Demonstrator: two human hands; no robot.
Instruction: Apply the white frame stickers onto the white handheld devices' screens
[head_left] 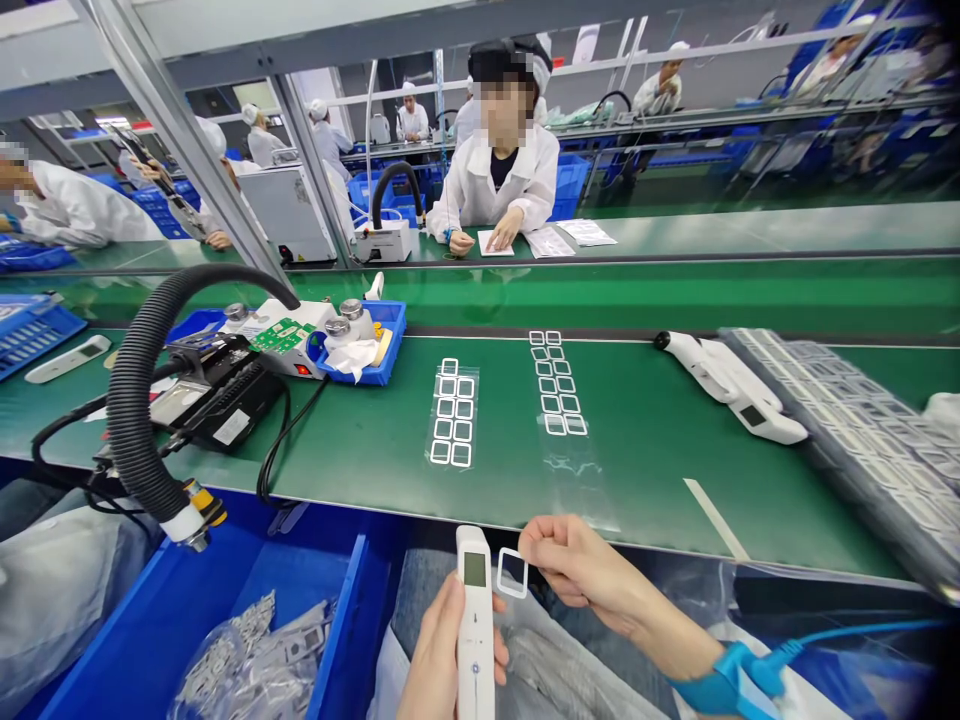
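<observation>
My left hand (439, 650) is wrapped round a white handheld device (475, 625) with a small grey screen, held upright just off the table's front edge. Right beside the device, my right hand (574, 565) pinches a white-rimmed square frame (512, 573) by its upper right corner; the two do not touch. A blue band with a cord circles my right wrist. On the green table (502, 480) lie two clear sheets of similar frames, one left of centre (453, 415) and one right of centre (556, 383).
White devices (731, 385) and stacked frame sheets (862, 430) lie at the right. A black hose (135, 400), a blue tray (390, 345) and a blue bin (349, 600) are at the left. Across the table sits a person (502, 180) in white.
</observation>
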